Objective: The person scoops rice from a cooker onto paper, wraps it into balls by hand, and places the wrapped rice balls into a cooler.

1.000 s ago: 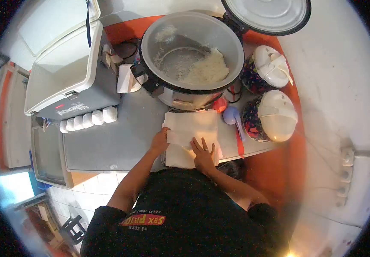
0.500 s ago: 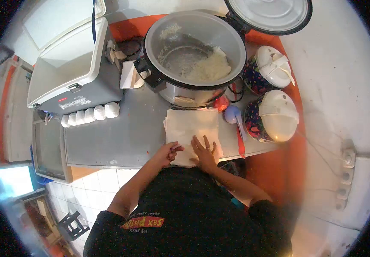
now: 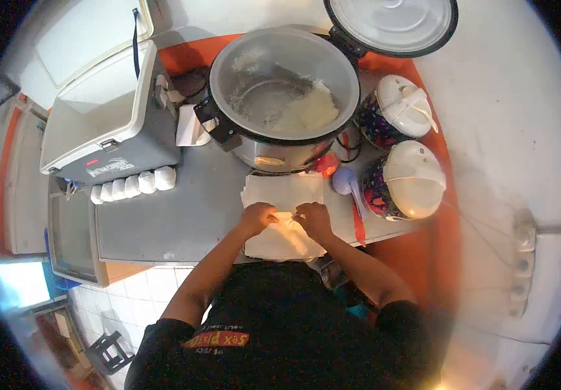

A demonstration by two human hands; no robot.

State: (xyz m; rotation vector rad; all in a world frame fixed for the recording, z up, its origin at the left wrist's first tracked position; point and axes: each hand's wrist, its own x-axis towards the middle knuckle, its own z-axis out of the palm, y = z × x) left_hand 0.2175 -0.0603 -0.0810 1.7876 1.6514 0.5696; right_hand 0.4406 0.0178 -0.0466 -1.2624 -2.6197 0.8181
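A stack of pale wrapping paper [image 3: 284,188] lies at the table's front edge, just before the rice cooker. Over the stack, my left hand [image 3: 259,220] is closed, its fingers pinching the left end of a pale strip of paper [image 3: 284,216]. The fingers of my right hand [image 3: 313,221] curl in at the strip's other end. Light glows yellowish on the paper below the hands. Behind the stack stands the large rice cooker [image 3: 284,84], lid up, with white rice [image 3: 316,109] along its right side.
At left a grey cooler box [image 3: 111,146] stands with its lid raised. Several white wrapped bundles [image 3: 132,186] form a row before it. To the right are two patterned containers with white lids [image 3: 417,179], a purple ladle [image 3: 345,182] and a red ribbon [image 3: 359,227].
Half a second ago both hands lay on the paper with the right fingers spread flat. Now both are closed, raised slightly and drawn in around a strip of paper.
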